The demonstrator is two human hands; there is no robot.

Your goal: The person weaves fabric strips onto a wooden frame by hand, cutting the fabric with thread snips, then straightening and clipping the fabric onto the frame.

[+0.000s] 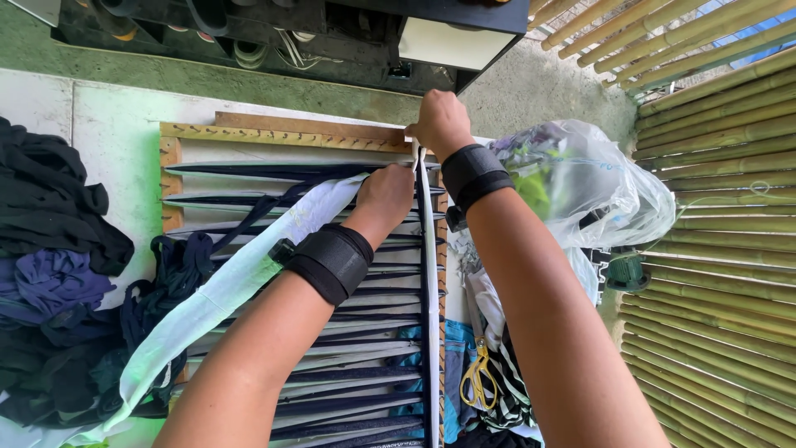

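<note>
A wooden weaving frame (249, 133) with pegs lies flat, strung crosswise with dark blue and white fabric strips. My right hand (439, 123) pinches the end of a white strip (431, 274) at the frame's far right corner, by the pegs. That strip runs lengthwise down the frame's right side. My left hand (385, 197) rests on the stretched strips just left of it, holding a pale green-white fabric strip (224, 290) that trails toward the lower left. Both wrists wear black bands.
A heap of dark and blue fabric strips (58, 274) lies left of the frame. Right of it sit a clear plastic bag (589, 182), yellow-handled scissors (479, 373) on striped cloth, and a green object (628, 272). Bamboo slats (721, 249) line the right side.
</note>
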